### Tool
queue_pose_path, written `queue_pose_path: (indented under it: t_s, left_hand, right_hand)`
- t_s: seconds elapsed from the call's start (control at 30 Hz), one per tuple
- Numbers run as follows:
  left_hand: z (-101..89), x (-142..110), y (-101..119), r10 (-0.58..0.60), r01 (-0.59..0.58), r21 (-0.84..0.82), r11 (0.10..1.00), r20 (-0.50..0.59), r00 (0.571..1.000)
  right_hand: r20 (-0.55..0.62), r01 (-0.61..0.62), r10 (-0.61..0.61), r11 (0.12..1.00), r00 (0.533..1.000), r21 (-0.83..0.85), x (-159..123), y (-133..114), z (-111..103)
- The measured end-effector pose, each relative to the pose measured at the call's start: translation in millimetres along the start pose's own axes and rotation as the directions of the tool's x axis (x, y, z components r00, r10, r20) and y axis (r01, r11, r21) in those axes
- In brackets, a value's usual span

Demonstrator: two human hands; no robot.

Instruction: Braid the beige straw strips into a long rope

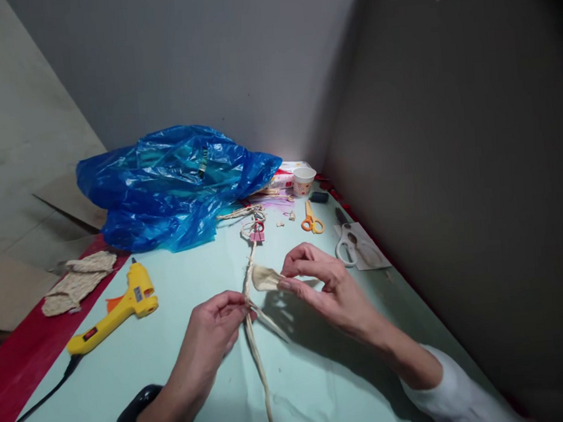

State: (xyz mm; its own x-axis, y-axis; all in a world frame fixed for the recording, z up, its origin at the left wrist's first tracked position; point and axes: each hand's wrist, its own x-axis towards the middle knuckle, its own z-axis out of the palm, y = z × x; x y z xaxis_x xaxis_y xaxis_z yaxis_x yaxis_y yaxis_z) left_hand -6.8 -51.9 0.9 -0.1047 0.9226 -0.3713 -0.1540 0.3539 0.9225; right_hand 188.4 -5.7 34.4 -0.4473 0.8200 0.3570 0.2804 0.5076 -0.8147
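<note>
A pale braid of dried plant strips runs toward me from a pink clip. Where its strands part, my left hand pinches it between thumb and fingers. Two loose strand ends spread out below that pinch, one toward me and one to the right. My right hand is closed on a wide, pale dried leaf strip, held just right of the braid above the table. Whether the strip touches the braid I cannot tell.
To the left lie a yellow glue gun with its cord and a woven sole-shaped piece. A blue plastic bag fills the back. Orange scissors, a paper cup and white-handled scissors are at the right, near the wall.
</note>
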Motion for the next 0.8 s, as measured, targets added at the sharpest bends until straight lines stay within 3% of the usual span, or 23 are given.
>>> queue_pose_path:
  t_s: [0.07, 0.13, 0.2, 0.27, 0.33, 0.4, 0.53, 0.67, 0.8]
  left_hand:
    - [-0.1, 0, 0, 0.007, -0.007, 0.002, 1.0, 0.024, 1.0]
    - [0.2, -1, 0, 0.005, -0.004, -0.01, 1.0, 0.043, 0.999]
    - [0.7, -3, 1, 0.014, -0.013, -0.031, 0.999, 0.047, 0.999]
    - [1.3, -5, 2, 0.021, -0.019, -0.035, 0.999, 0.044, 0.999]
    - [1.7, -7, 4, 0.009, -0.008, -0.034, 0.999, 0.032, 0.999]
    - [1.3, -7, 5, -0.014, 0.015, -0.038, 0.999, 0.026, 1.0]
    - [-0.8, -6, 5, -0.013, 0.014, -0.017, 1.0, 0.078, 0.997]
    - [-1.1, -4, 5, -0.012, 0.011, 0.006, 1.0, 0.091, 0.996]
    - [0.9, -3, 6, -0.017, 0.013, 0.043, 0.999, 0.081, 0.997]
  right_hand:
    - [0.094, -0.175, 0.162, 0.971, 0.982, 0.163, 2, -7, 1]
    - [0.244, -0.378, 0.309, 0.865, 0.919, 0.329, 4, -10, 6]
    - [0.354, -0.496, 0.368, 0.769, 0.86, 0.404, 4, -9, 14]
    - [0.404, -0.534, 0.375, 0.732, 0.835, 0.423, 3, -4, 22]
    - [0.416, -0.531, 0.364, 0.736, 0.833, 0.42, -1, 1, 29]
    - [0.38, -0.487, 0.354, 0.8, 0.854, 0.35, -4, 5, 33]
    - [0.289, -0.339, 0.315, 0.94, 0.904, 0.038, -8, 4, 34]
    - [0.26, -0.281, 0.323, 0.942, 0.91, -0.185, -8, 0, 35]
    - [0.242, -0.255, 0.323, 0.927, 0.915, -0.275, -11, 0, 37]
